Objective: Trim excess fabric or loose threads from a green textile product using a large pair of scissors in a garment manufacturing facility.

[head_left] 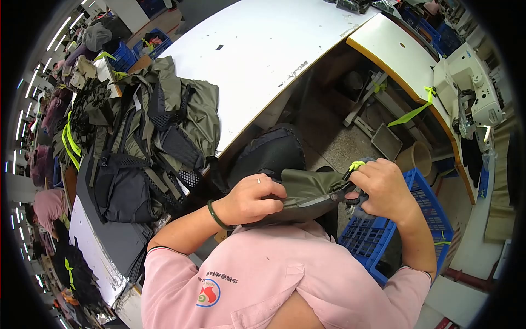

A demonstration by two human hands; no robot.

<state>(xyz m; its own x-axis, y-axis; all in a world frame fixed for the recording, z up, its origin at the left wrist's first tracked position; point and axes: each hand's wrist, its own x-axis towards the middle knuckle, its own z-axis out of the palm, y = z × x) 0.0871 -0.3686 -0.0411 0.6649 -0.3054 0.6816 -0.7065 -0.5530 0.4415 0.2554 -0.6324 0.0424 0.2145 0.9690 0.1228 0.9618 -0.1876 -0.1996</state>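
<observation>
Olive-green fabric (307,185), apparently part of a bag, is stretched in front of my chest. My left hand (251,200), with a ring and a dark green bangle, is closed on its left edge. At its right end, my right hand (378,186) grips a pair of scissors (335,196) by the handles, which look wrapped in grey cloth with a yellow-green strip. The blades point left and lie against the fabric's lower edge. Whether they are parted there I cannot tell. Folds hide the fabric's underside and part of my left fingers.
Left, a pile of olive and black backpacks (159,142) lies on the white table (257,38). A blue plastic crate (364,241) stands by my right elbow. A white sewing machine (476,90) sits at far right, and a black seat-like shape (271,153) is beyond the fabric.
</observation>
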